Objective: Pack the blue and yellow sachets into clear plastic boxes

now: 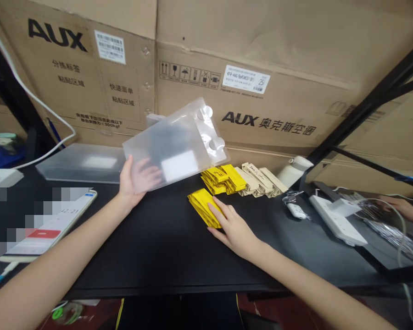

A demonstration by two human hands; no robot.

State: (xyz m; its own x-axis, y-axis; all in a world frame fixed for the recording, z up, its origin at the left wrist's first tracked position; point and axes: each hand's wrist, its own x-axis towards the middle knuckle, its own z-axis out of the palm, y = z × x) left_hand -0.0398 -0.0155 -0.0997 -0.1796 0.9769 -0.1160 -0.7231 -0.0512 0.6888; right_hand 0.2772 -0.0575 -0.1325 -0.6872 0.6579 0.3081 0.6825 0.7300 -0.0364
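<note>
My left hand (137, 176) grips a translucent plastic document folder (168, 142) by its lower left corner, with some fingers showing through the sheet. The folder is tilted above the table, and its clear flap with two round discs points to the upper right. My right hand (232, 229) is closed around the right side of a folded yellow packet stack (203, 208) lying on the black table. Just behind it are more yellow packets (227, 178) and, to their right, a row of beige folded packets (258, 178), some with handwriting.
Large cardboard boxes (278, 110) wall off the back. Another clear folder (82, 162) lies at left, beside a phone (51, 229). At right are a white bottle (295, 170), a charger (296, 211), a power strip (337, 222) and another person's hand (401, 208).
</note>
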